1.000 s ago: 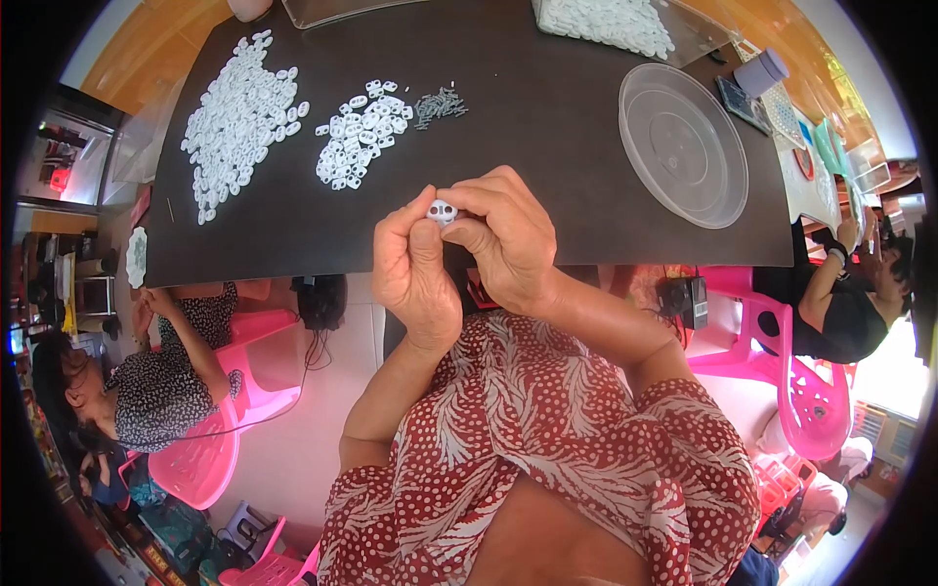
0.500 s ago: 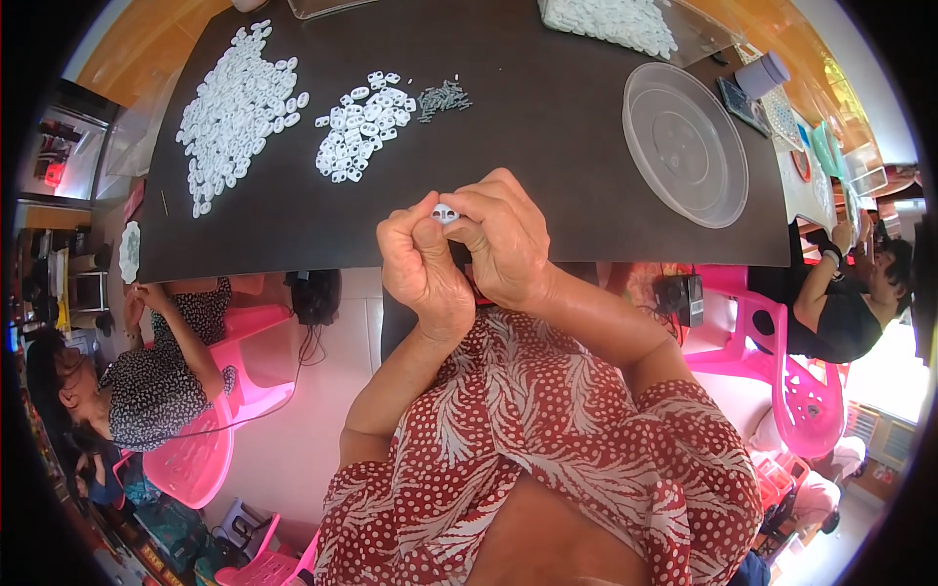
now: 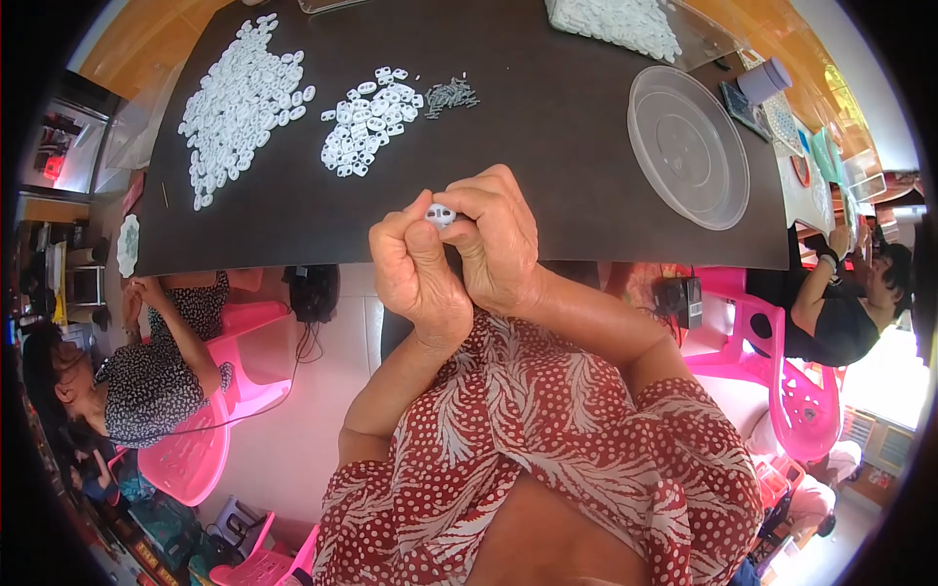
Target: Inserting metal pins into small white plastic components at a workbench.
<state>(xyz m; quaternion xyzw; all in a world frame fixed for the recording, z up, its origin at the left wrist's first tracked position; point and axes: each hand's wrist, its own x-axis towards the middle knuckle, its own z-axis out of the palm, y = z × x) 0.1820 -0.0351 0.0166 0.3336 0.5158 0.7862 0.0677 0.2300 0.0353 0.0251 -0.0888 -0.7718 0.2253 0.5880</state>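
Just past the near edge of the dark table (image 3: 547,146), I pinch a small white two-hole plastic piece (image 3: 441,216) that looks like a cord lock. My left hand (image 3: 418,278) is closed on its left side, thumb and forefinger pressed against it. On the other side, the thumb and bent forefinger of my right hand (image 3: 503,234) grip it too. Two dark openings show on its face; the rest is covered by fingers. Beyond my hands lies a pile of white two-hole pieces (image 3: 371,122), with a small heap of grey springs or pins (image 3: 450,96) beside it.
A larger pile of white oval pieces (image 3: 239,103) spreads at left. A round clear plastic lid (image 3: 687,146) lies at right, and a clear tray of white pieces (image 3: 616,27) stands at the back. Other people sit at left (image 3: 147,381) and right (image 3: 840,313), near pink chairs (image 3: 796,381).
My hands have shifted slightly left, still pinching the white piece. More of its face now shows between my fingers. The piles sit slightly higher and further right in the picture.
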